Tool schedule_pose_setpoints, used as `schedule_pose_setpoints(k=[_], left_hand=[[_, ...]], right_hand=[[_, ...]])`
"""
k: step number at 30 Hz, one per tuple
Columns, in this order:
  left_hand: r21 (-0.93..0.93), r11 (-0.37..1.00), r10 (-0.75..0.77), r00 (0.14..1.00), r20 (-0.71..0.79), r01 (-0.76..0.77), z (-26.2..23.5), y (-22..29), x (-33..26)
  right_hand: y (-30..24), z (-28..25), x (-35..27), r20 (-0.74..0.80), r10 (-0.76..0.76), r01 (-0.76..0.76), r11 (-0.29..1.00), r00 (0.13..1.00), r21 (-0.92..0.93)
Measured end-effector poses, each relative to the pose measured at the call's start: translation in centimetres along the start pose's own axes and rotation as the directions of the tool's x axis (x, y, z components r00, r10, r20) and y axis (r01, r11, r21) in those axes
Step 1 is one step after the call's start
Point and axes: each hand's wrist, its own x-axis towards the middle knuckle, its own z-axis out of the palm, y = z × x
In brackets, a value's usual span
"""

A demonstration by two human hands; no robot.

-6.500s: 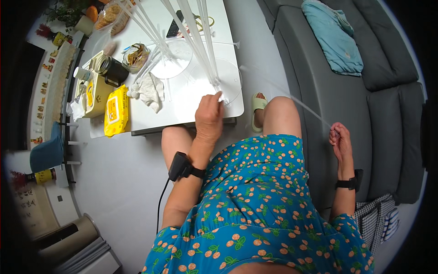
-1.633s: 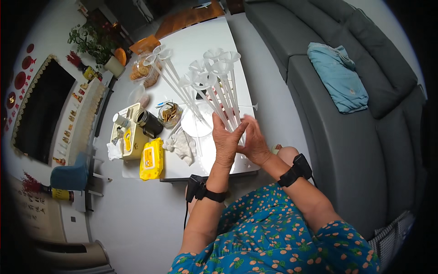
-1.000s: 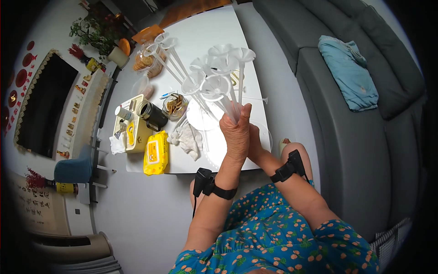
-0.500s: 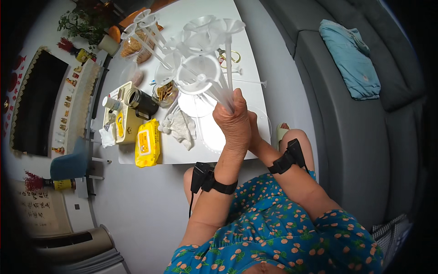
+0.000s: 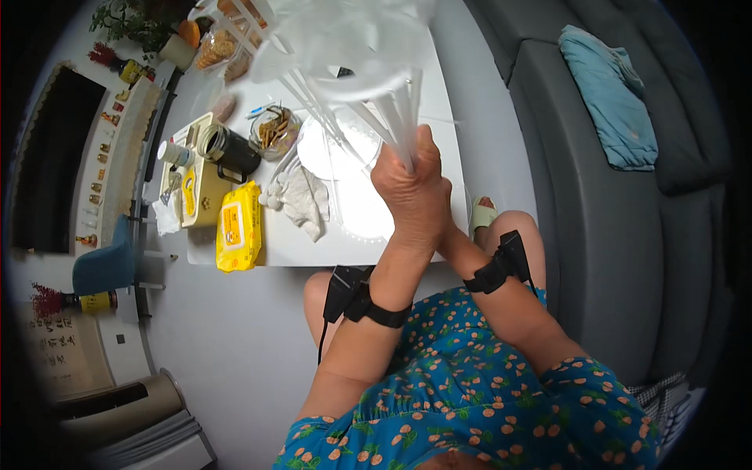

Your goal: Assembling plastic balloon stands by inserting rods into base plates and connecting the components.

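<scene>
My left hand (image 5: 413, 188) is closed round the lower ends of a bundle of translucent white balloon sticks (image 5: 398, 125), thumb pointing up. Their wide cup-shaped tops (image 5: 345, 55) fan out above the hand and are smeared by motion. Some of the sticks lean away to the far left. Pressed close behind the left hand is my right hand (image 5: 447, 205). Most of it is hidden, so its fingers do not show. Both hands are over the near edge of the white table (image 5: 290, 247).
On the table's left stand a yellow wipes pack (image 5: 239, 227), a cream caddy (image 5: 207, 200), a dark mug (image 5: 229, 153) and a jar of brown sticks (image 5: 274, 129). A grey cloth (image 5: 301, 200) lies nearby. A grey sofa (image 5: 580, 235) runs along the right.
The bundle of balloon sticks has come up closer to the camera, its cups now blurred and partly beyond the top edge. Both hands stay together. The view has shifted slightly.
</scene>
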Motion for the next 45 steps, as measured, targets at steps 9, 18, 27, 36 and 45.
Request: schedule_pose_setpoints(k=[9, 18, 27, 36, 45], left_hand=[[-0.193, 0.958, -0.212, 0.977, 0.029, 0.214, -1.5, 3.8, 0.3], [-0.198, 0.86, -0.409, 0.868, 0.283, 0.47, -5.4, 4.3, -5.9], [-0.12, 0.816, -0.412, 0.715, 0.565, 0.565, -8.9, 3.1, -12.8], [-0.125, 0.776, -0.496, 0.721, 0.483, 0.618, -15.8, 1.9, -19.7], [0.176, 0.797, -0.543, 0.559, 0.627, 0.577, -21.5, 6.2, -21.5]], right_hand=[[-2.9, -0.3, -0.8, 0.018, -0.174, 0.175, 0.974, 0.985, -0.143], [-5.7, -1.1, -7.2, 0.1, 0.096, -0.055, 0.935, 0.99, -0.352], [-6.6, -8.3, -15.1, 0.134, 0.149, -0.086, 0.916, 0.98, -0.391], [-10.5, -15.3, -23.7, 0.149, 0.318, -0.238, 0.887, 0.936, -0.396], [-17.1, -31.8, -31.7, 0.113, 0.789, -0.686, 0.586, 0.603, -0.431]])
